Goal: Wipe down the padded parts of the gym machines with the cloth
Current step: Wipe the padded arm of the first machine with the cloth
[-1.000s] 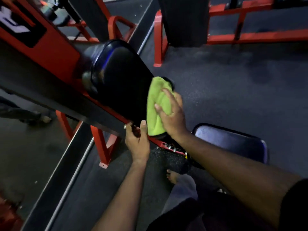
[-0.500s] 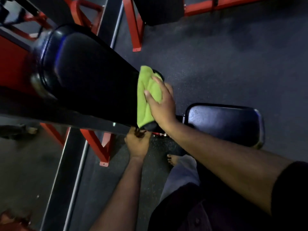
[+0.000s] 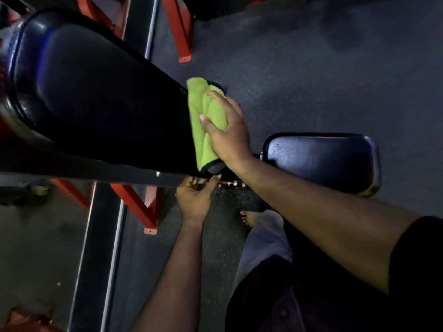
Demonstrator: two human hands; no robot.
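The right hand (image 3: 227, 130) lies with fingers spread and mostly straight on the green cloth (image 3: 206, 121), pressing it flat against the near, lower end of the long black back pad (image 3: 100, 104). The cloth is folded and covers only that narrow end, just above where the pad meets the red frame (image 3: 134, 202). The left hand (image 3: 195, 197) reaches up under the pad's lower edge with its fingers curled there, seemingly steadying itself on the frame; exactly what it grips is too dark to tell. Judging from this, the wiping of the back pad is under way at its bottom end, while the wide upper part to the far left shows no cloth on it. The seat pad (image 3: 321, 159) to the right, just beside the wrist, probably remains to be wiped, as do other machines' pads beyond.
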